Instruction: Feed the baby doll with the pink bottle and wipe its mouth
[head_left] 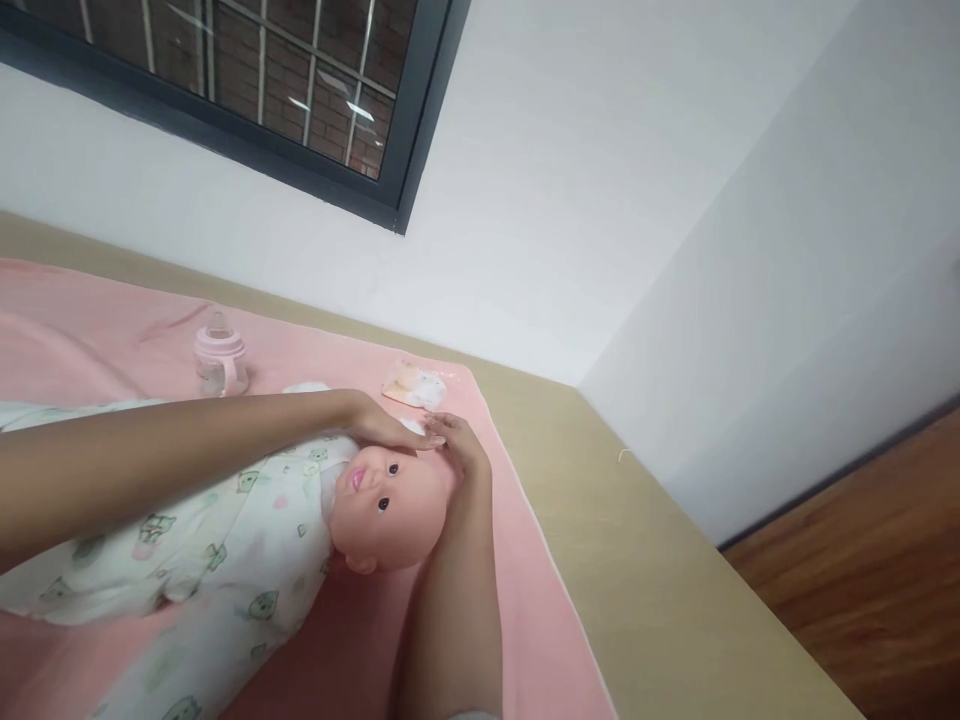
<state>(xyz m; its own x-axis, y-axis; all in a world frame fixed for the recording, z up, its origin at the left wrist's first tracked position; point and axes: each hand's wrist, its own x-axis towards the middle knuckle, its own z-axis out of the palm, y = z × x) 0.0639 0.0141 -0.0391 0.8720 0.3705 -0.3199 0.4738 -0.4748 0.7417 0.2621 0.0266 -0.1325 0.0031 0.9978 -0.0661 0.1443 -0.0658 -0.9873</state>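
Note:
A baby doll (397, 510) lies on its back on a pink blanket (352, 640), head to the right, dressed in a white outfit (247, 540) printed with small green animals. Reaching over its body from the left, my left hand (386, 428) lies beside the far side of the head, fingers stretched out flat. My right hand (463, 445) bends around the crown, its fingers extended and meeting the left fingertips. A small white piece (412, 427), perhaps a wipe or cloth, shows just behind the fingers; whether either hand touches it is unclear.
A pink-topped baby bottle (220, 358) with a handle stands upright on the blanket at the back left. A small white and orange packet (415, 385) lies near the blanket's far corner. The wooden tabletop (592, 520) borders a white wall (487, 290) and a barred window (300, 80).

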